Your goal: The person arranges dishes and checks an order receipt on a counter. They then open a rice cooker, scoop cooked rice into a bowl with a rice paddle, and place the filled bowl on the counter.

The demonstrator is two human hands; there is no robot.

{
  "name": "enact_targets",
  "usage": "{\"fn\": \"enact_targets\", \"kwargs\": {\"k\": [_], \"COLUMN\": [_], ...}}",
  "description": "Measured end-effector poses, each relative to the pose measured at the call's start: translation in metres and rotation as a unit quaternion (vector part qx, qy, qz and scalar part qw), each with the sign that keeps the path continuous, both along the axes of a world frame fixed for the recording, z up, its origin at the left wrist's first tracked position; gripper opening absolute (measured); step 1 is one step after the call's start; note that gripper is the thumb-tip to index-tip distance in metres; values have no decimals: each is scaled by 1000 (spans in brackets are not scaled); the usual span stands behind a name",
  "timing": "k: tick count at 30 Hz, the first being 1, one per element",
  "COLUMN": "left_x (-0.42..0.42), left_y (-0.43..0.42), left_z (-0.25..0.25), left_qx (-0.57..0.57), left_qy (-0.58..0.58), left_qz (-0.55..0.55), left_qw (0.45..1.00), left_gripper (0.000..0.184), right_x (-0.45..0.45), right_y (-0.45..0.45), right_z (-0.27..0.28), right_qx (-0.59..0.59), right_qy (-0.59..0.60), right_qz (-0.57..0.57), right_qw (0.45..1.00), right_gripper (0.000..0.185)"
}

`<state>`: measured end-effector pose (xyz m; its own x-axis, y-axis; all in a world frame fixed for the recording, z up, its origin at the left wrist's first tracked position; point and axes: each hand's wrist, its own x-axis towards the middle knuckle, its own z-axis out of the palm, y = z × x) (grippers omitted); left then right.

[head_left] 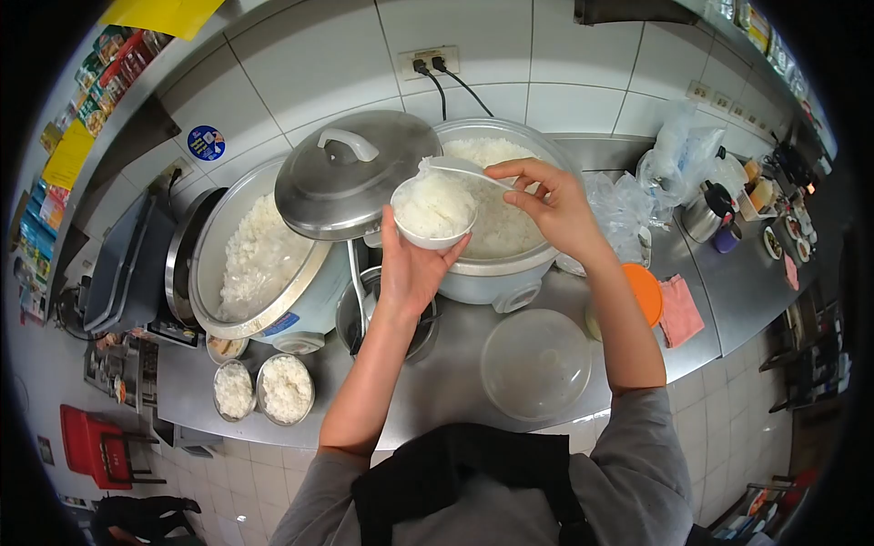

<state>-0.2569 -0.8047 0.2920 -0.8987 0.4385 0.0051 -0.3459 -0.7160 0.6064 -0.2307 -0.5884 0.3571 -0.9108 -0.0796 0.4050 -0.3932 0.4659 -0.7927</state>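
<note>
My left hand (410, 273) holds a small white bowl (431, 241) from below, its fingers curled around the side. White rice (437, 206) is heaped above the rim. In my right hand (549, 202) is a white rice paddle (469, 171), pinched by the handle, its blade end touching the top of the heap. Both hands are over the near side of a large rice cooker (499, 266) filled with rice. A metal lid (350, 196) with a grey handle rests tilted between this cooker and a second one, just left of the bowl.
The second rice cooker (264, 318), tilted and full of rice, stands at left. Two bowls of rice (286, 389) sit near the counter's front edge. A dark pot (421, 346), a translucent round lid (535, 364), an orange lid (643, 293) and a pink cloth (680, 312) lie nearer me.
</note>
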Motion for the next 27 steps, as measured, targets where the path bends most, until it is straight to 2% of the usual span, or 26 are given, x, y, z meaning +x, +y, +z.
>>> {"fn": "enact_targets", "kwargs": {"k": [4, 7, 10, 16, 19, 22, 25, 27], "left_x": [-1, 3, 1, 0, 1, 3, 7, 7], "left_y": [-1, 1, 0, -2, -2, 0, 4, 2], "left_z": [5, 12, 8, 6, 4, 1, 0, 0], "left_qx": [76, 58, 72, 112, 92, 25, -18, -24], "left_qy": [3, -8, -15, -39, -21, 12, 32, 28], "left_qz": [-40, -22, -24, -13, 3, 23, 26, 25], "left_qw": [996, 998, 997, 993, 996, 999, 999, 999], "left_gripper": [77, 78, 78, 76, 77, 77, 76, 76], "right_x": [-10, -5, -6, -5, -10, -5, 1, 6], "right_y": [-3, -6, -6, 8, 19, 2, -22, -30], "right_z": [-30, -39, -52, -54, -43, -18, -16, -21], "right_qx": [-91, -119, -130, -87, -67, -80, -34, 133], "right_qy": [-20, 11, 54, 45, -32, -11, 94, 236], "right_qz": [41, 43, 49, 5, -52, -46, -32, -65], "right_qw": [995, 992, 989, 995, 996, 996, 995, 960], "right_gripper": [32, 31, 31, 31, 31, 30, 32, 31]}}
